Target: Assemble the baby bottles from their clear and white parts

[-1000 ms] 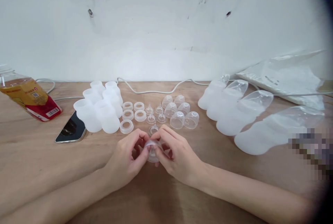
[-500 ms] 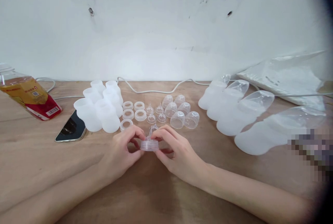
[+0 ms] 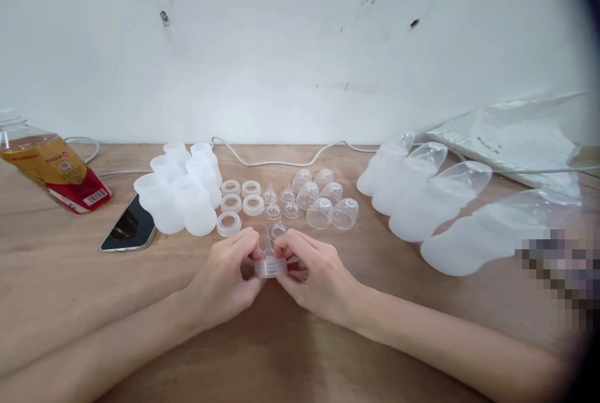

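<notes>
Pinching clear ring (image 3: pixel 270 269) from both sides: left hand (image 3: pixel 233 273), right hand (image 3: pixel 315 273) clamped on it. Nipple (image 3: pixel 269 244) upright in ring, near middle of tabletop (image 3: pixel 281 353). Caps (image 3: pixel 319 213) farther right.

Fingers (image 3: pixel 294 242) hold a ring (image 3: pixel 271 268) (clear) — teat (image 3: pixel 269 243) upright.

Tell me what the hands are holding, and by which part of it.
A clear ring with a pointed nipple rising from it. The left hand and right hand grip the ring's outer edge from opposite sides.
</notes>
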`<state>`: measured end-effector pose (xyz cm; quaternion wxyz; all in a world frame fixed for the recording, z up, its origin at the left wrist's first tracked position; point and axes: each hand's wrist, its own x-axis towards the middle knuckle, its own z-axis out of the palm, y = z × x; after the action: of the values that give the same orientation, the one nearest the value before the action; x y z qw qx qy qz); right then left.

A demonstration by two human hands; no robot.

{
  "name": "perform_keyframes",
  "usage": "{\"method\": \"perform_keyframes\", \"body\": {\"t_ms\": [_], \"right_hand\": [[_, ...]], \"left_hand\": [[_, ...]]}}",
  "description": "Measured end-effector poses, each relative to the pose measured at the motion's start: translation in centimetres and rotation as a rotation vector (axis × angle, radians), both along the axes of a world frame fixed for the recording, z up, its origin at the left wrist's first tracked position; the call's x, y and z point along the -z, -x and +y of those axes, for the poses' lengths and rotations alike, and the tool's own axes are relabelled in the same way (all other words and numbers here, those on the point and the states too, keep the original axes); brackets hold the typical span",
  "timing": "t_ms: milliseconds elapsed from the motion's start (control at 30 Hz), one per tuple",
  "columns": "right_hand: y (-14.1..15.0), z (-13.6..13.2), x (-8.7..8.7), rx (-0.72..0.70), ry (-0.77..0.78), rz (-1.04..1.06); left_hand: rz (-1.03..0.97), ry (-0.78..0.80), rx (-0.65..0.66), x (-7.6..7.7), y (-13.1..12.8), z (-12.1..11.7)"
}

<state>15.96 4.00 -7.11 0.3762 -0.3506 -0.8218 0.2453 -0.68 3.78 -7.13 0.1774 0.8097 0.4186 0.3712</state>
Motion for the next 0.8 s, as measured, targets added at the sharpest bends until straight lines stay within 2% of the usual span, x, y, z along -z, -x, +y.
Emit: {"method": "perform_keyframes", "body": {"t_ms": [100,200,267,333,433,533,700,800], "right_hand": [[0.21,0.08,-0.27,0.044,0.100,0.059],[0.15,0.30,-0.49,0.037,0.303,0.134],[-0.01,0.39,-0.57,-0.004,0.403,0.202],[-0.19,0.38,-0.59,-0.041,0.418,0.249],[-0.32,0.26,-0.56,-0.045,0.355,0.260],[-0.31,0.15,-0.51,-0.029,0.256,0.204],[-0.19,-0.04,-0.42,0.031,-0.014,0.026],[-0.09,-0.22,-0.40,0.072,-0.164,-0.043]], "left_hand": [[-0.122,0.224,-0.071,-0.03,-0.10,-0.02],[-0.290,0.477,-0.072,0.08,-0.14,0.10],[-0.365,0.539,-0.024,0.15,-0.14,0.14],[-0.415,0.540,0.024,0.10,-0.17,0.06],[-0.411,0.510,0.039,-0.18,-0.24,-0.21],[-0.319,0.469,0.027,-0.50,-0.29,-0.46],[-0.149,0.374,0.007,-0.74,-0.50,-0.62],[-0.055,0.259,-0.003,-0.84,-0.60,-0.75]]}}
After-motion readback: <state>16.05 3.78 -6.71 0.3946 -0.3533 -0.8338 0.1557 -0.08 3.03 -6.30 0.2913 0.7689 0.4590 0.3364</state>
